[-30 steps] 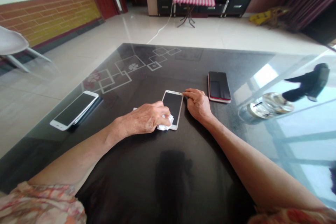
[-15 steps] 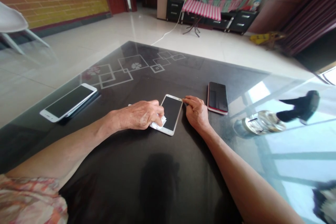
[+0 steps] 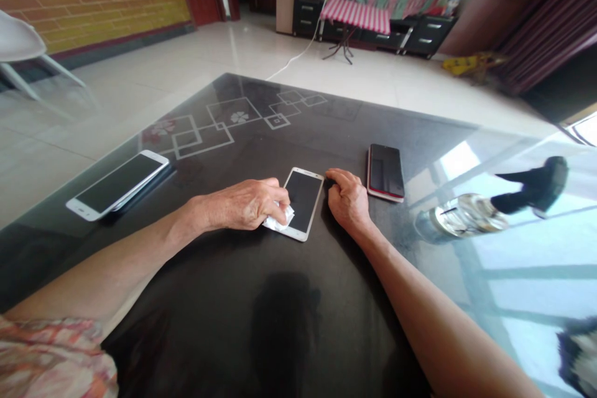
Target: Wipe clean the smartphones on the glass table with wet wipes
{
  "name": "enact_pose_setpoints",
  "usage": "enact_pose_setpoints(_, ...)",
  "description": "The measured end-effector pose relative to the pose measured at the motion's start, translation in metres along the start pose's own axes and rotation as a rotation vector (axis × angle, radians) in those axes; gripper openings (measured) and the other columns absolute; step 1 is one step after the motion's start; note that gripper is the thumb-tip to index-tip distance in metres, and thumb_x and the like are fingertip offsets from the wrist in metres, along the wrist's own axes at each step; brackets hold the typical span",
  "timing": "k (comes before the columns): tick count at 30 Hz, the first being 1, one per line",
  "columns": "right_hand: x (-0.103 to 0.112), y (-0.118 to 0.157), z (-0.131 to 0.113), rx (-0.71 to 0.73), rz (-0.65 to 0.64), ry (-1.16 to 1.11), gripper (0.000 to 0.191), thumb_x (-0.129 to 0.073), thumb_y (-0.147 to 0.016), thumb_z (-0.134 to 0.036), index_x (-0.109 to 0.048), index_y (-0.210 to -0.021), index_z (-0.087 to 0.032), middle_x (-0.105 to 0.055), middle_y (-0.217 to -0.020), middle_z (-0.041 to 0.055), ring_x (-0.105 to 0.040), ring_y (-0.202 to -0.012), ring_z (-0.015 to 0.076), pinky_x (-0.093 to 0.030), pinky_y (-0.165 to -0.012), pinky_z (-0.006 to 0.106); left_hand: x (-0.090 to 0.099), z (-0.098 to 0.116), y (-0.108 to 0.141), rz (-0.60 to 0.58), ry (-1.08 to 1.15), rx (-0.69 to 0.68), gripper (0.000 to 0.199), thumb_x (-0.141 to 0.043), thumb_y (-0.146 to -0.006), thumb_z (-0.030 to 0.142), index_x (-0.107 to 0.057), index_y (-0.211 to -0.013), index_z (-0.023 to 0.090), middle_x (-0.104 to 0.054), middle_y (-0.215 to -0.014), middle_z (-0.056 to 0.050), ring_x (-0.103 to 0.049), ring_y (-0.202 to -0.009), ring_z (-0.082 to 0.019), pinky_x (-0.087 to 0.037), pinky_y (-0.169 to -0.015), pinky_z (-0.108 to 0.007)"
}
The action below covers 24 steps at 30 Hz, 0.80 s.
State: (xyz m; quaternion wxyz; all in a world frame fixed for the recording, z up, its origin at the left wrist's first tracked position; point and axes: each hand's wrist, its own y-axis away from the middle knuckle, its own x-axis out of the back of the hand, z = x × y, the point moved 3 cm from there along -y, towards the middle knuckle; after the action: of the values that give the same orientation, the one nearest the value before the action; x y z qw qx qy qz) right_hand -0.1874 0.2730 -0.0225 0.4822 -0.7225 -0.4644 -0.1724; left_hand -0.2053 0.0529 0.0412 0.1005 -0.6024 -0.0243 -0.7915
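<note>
A white-framed smartphone [image 3: 306,196] lies face up on the dark glossy table, its black screen facing me. My left hand [image 3: 254,204] is closed on a crumpled white tissue [image 3: 280,219], pressed against the phone's lower left part and covering its left edge. At the upper right corner of the phone, the bent fingers of my right hand [image 3: 347,198] grip its edge; the thumb is hidden. Just right of that hand lies a dark phone with a red edge [image 3: 386,171]. Further left, another white smartphone [image 3: 119,183] rests tilted on a dark object.
The table [image 3: 196,298] has a pattern of pale squares at its far left. On the right stands a clear glass jar [image 3: 459,219] with a metallic band and a black object at its top. Beyond are a striped folding table [image 3: 357,14] and a white chair [image 3: 21,43].
The view has shifted slightly. My left hand and the tissue stay at the phone's lower left with hardly any movement; my right hand remains at the upper right corner.
</note>
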Motion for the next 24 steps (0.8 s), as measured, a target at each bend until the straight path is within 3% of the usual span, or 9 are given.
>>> enact_pose_setpoints(8, 0.000, 0.000, -0.002, -0.010, -0.020, -0.003, 0.040, -0.044, -0.074, -0.005, -0.075, -0.095, -0.019, -0.071, -0.111, 0.0076, -0.062, -0.106, 0.0240, -0.046, -0.100, 0.041, -0.002, -0.011, -0.002, 0.033, -0.031, 0.033, 0.041, -0.041, -0.088, 0.002, -0.074, -0.090, 0.026, -0.067, -0.107, -0.002, -0.053, -0.095, -0.015, -0.043, -0.080, -0.023)
enact_pose_setpoints(17, 0.000, -0.001, -0.003, -0.018, -0.017, 0.004, 0.040, -0.044, -0.075, -0.005, -0.076, -0.096, -0.017, -0.072, -0.111, 0.0086, -0.063, -0.105, 0.0244, -0.047, -0.099, 0.040, -0.017, -0.041, -0.011, 0.253, -0.094, 0.069, 0.043, -0.038, -0.090, 0.004, -0.074, -0.100, 0.025, -0.067, -0.109, -0.003, -0.054, -0.094, -0.014, -0.045, -0.084, -0.026)
enact_pose_setpoints(20, -0.001, -0.001, -0.002, -0.007, -0.015, 0.008, 0.040, -0.044, -0.074, -0.005, -0.076, -0.096, -0.016, -0.072, -0.110, 0.0093, -0.064, -0.104, 0.0244, -0.047, -0.100, 0.040, -0.017, -0.036, -0.009, 0.285, -0.094, 0.056, 0.043, -0.038, -0.089, 0.003, -0.075, -0.098, 0.024, -0.068, -0.107, -0.003, -0.054, -0.093, -0.014, -0.046, -0.084, -0.026)
enact_pose_setpoints(24, -0.001, -0.001, -0.002, -0.008, -0.010, 0.021, 0.040, -0.044, -0.075, -0.005, -0.076, -0.095, -0.017, -0.072, -0.110, 0.0085, -0.063, -0.105, 0.0245, -0.047, -0.099, 0.039, -0.014, -0.013, -0.001, 0.170, -0.074, -0.024, 0.042, -0.038, -0.090, 0.003, -0.074, -0.096, 0.024, -0.067, -0.111, -0.003, -0.054, -0.096, -0.015, -0.046, -0.083, -0.025)
